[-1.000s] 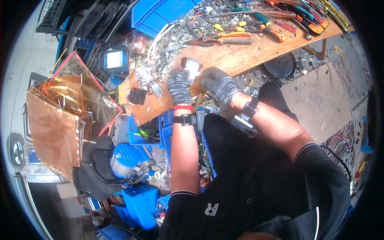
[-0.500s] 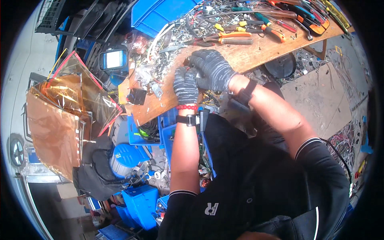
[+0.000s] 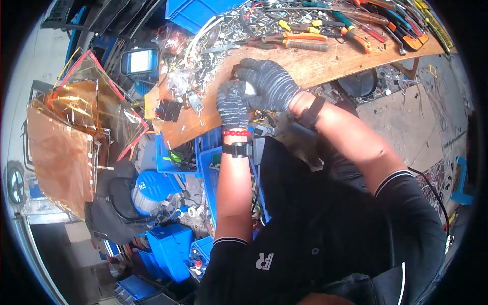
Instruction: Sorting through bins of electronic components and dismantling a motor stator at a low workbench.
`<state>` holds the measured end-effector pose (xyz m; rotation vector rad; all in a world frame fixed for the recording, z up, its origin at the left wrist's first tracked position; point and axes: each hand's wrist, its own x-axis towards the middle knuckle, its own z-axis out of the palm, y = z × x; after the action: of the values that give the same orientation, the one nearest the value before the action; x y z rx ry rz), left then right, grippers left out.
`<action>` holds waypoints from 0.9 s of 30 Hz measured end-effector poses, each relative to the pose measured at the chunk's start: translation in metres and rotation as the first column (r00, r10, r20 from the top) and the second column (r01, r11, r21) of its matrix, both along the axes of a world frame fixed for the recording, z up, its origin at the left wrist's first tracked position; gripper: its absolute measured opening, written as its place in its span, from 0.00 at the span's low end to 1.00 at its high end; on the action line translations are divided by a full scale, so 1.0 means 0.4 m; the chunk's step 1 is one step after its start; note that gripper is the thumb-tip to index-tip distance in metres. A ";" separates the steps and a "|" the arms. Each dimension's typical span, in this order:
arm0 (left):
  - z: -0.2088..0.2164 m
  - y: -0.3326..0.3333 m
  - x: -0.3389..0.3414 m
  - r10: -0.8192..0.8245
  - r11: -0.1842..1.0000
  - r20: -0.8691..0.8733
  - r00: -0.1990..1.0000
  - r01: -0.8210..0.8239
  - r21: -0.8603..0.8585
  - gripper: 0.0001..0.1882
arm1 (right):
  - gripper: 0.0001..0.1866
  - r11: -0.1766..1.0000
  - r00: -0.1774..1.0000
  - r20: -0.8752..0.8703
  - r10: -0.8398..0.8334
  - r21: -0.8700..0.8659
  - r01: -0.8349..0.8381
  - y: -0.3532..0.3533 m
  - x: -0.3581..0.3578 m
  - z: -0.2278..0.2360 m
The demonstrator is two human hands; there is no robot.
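Right hand [image 3: 270, 84] moved onto silvery piece [image 3: 249, 89], mostly covered, bright patch showing, left hand [image 3: 232, 105] also gripping it

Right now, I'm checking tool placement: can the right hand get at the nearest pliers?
Probably yes: nothing visible stands between the right hand and the pliers just beyond it on the bench, though it may need to release the silvery piece first.

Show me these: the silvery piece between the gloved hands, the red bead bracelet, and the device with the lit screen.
Silvery piece [image 3: 250, 89], head view: its exposed surface.
Red bead bracelet [image 3: 235, 133], head view: its middle beads.
Device with lit screen [image 3: 139, 61], head view: its screen.
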<state>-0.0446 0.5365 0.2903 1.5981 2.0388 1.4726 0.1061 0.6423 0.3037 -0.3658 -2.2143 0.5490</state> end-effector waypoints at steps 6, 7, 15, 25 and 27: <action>0.006 -0.006 0.000 -0.172 0.976 0.371 0.912 0.107 0.190 0.15 | 0.37 0.997 1.000 -0.002 0.004 -0.080 -0.005 -0.009 0.024 0.006; 0.003 0.005 -0.010 -0.094 0.985 0.151 0.984 0.069 0.159 0.18 | 0.38 0.997 1.000 0.001 -0.023 -0.071 0.023 -0.011 0.030 0.002; -0.124 0.029 -0.119 -0.202 0.953 0.403 0.893 0.084 0.291 0.23 | 0.40 0.982 0.991 0.044 -0.122 -0.142 0.128 -0.016 0.036 -0.024; -0.106 -0.028 0.014 -0.109 0.993 0.176 0.978 0.099 0.062 0.55 | 0.41 0.997 0.989 0.135 -0.068 -0.031 0.073 -0.005 0.068 -0.050; -0.076 -0.029 0.028 -0.184 0.983 0.355 0.917 0.174 0.058 0.65 | 0.40 0.961 0.990 0.049 0.134 -0.252 -0.117 0.033 0.069 -0.056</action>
<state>-0.0335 0.5248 0.2597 1.3583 1.6342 1.5887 0.1338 0.6554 0.2814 -0.3789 -2.2470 0.9005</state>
